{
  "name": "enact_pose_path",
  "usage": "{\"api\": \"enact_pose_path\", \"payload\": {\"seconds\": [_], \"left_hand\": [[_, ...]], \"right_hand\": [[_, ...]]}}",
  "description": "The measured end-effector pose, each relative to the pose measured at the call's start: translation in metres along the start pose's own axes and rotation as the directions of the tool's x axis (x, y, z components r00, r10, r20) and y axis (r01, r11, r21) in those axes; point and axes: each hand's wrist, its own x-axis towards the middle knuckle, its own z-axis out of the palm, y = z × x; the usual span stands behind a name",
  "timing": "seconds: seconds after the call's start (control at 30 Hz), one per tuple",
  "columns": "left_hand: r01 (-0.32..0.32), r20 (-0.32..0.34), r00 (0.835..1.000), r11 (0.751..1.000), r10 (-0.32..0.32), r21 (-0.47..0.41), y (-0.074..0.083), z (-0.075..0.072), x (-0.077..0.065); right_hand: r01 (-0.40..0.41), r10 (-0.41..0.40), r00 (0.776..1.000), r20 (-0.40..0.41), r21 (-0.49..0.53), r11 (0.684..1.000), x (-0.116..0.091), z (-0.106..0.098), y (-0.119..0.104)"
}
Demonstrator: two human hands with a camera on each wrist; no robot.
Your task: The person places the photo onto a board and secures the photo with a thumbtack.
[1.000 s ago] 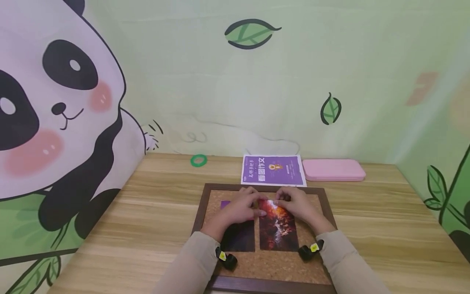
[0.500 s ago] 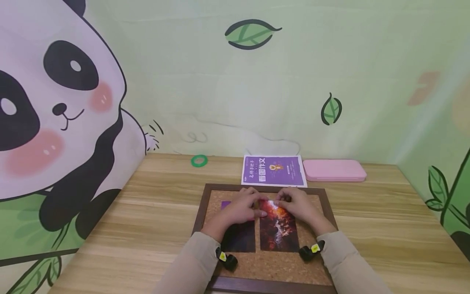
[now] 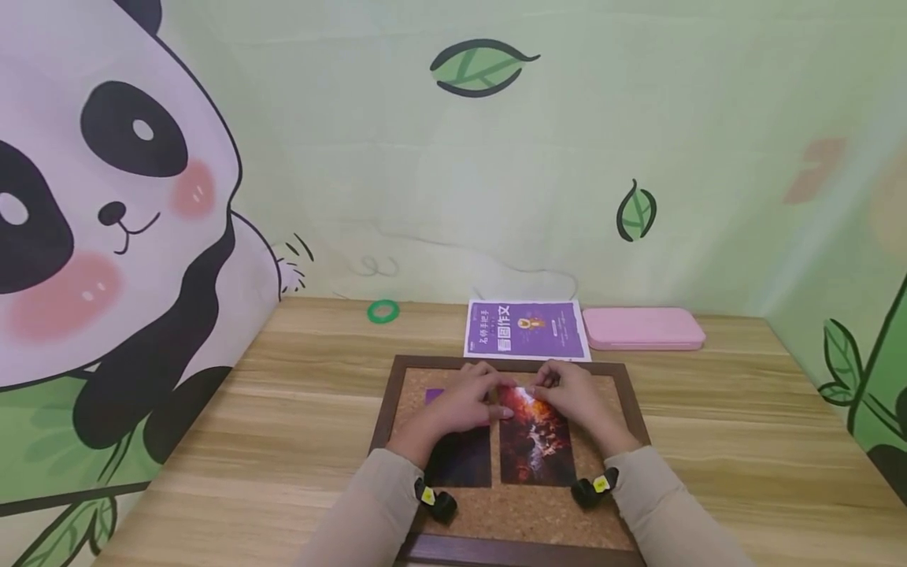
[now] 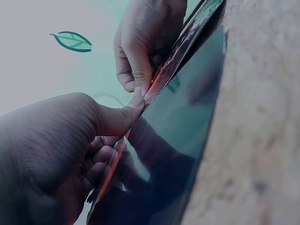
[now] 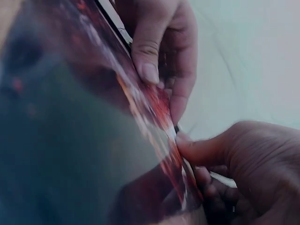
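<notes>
A glossy photo print [image 3: 537, 441] with a fiery red and dark picture lies on a wood-framed cork board [image 3: 531, 516]. My left hand [image 3: 462, 400] pinches its top edge near the left corner, thumb on the picture side. Close beside it, my right hand [image 3: 575, 392] pinches the same edge, and in the right wrist view its thumb [image 5: 206, 150] presses on the print's border. The two hands' fingertips nearly meet there in the left wrist view. Partly covered by my left hand and forearm is a second, dark purple print [image 3: 460, 461], left of the fiery one.
Behind the board lie a purple booklet [image 3: 527, 329] and a pink case [image 3: 643, 327]. A green tape ring [image 3: 383, 311] sits farther left near the wall. Wooden tabletop [image 3: 283, 441] surrounds the board, and a panda-printed backdrop [image 3: 354, 157] rises behind.
</notes>
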Motion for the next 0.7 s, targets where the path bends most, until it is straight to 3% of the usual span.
{"api": "enact_pose_path", "payload": {"seconds": [0.3,0.7], "left_hand": [[-0.004,-0.008,1.0,1.0,0.004,-0.001,-0.0002,-0.0013,-0.0017],[-0.016,-0.016,1.0,0.999,0.017,0.031,0.0004,0.0001,-0.0005]], "right_hand": [[-0.097,0.097,0.995,-0.014,-0.016,0.995,-0.0021,0.0009,-0.01],[-0.042,0.042,0.999,-0.014,-0.031,0.999,-0.0001,0.0,-0.0029]]}}
